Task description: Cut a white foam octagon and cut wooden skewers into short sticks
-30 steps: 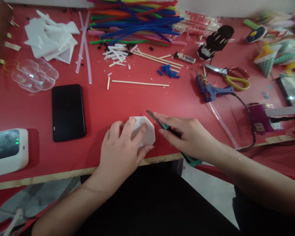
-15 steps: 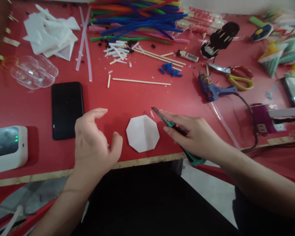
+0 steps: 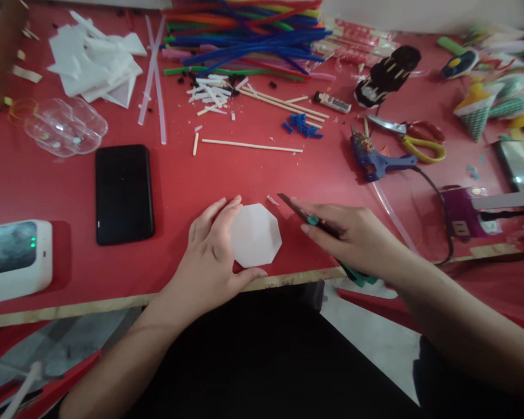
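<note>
A white eight-sided piece of paper or card (image 3: 258, 238) lies flat near the table's front edge. My left hand (image 3: 213, 250) is at its left side, fingers curved over the left edge and thumb stretched out along the bottom edge. Thumb and fingers are apart; whether they press on the piece I cannot tell. To the right, my right hand (image 3: 347, 233) is closed round a green and black utility knife (image 3: 317, 222). Its blade points up and left, off the white piece. A thin white sliver (image 3: 272, 199) lies just beyond the piece's top edge.
A black phone (image 3: 124, 195) and a white device with a screen (image 3: 20, 259) are on the left. A wooden stick (image 3: 251, 145) lies ahead. On the right are a glue gun (image 3: 375, 160), pliers (image 3: 413, 134) and a purple power block (image 3: 463, 212). Colourful pipe cleaners (image 3: 244, 43) are piled behind.
My left hand has moved right and lowered to the white piece's left edge. My right hand and the knife have shifted slightly right, away from the piece.
</note>
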A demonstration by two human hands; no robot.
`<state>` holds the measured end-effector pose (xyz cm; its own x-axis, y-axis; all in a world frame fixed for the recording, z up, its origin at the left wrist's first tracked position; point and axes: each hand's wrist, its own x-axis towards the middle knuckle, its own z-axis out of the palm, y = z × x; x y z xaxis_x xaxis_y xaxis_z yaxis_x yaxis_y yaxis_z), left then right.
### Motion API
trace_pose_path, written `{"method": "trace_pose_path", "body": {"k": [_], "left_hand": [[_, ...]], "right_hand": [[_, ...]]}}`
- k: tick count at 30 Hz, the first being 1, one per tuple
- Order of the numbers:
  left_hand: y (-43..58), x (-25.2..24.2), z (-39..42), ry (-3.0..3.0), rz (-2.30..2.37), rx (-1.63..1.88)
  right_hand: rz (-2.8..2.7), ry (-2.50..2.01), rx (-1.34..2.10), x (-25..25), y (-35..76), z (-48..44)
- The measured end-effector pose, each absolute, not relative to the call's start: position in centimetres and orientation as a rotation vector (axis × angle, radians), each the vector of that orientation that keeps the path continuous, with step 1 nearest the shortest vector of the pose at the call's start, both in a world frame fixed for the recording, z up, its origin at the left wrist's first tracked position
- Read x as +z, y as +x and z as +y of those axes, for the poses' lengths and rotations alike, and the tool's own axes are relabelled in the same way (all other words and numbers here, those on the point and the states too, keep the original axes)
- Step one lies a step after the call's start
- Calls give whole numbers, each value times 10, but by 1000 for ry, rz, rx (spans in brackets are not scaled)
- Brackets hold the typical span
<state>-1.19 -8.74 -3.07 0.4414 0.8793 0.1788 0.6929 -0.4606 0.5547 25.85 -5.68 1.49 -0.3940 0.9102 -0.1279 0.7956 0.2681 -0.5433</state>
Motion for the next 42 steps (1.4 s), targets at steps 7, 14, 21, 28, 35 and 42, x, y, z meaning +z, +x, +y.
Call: {"method": "trace_pose_path", "body": {"k": [7,14,21,28,35,42], "left_hand": [[-21,-29,-81,2236,1326,760],[-25,-22,-64,2256,1309,1140],[-23,-11,-53,2188,1529,1095],[-36,-28,-65,2266,1723,740],[-55,-28,-60,2369,1333,621],[-40,-17,-66,2493,1528,415]], "right_hand": [[-2372,-1826,66,-13,296,-31],[-2385,-1619,5,-17,294,-15],[-2442,-1573,135,-16,226,-15],[-2514,-1561,267,-23,213,-8],[-2413,-1475,258,-2,194,52],[-2363,-1461,14,10,169,157]]}}
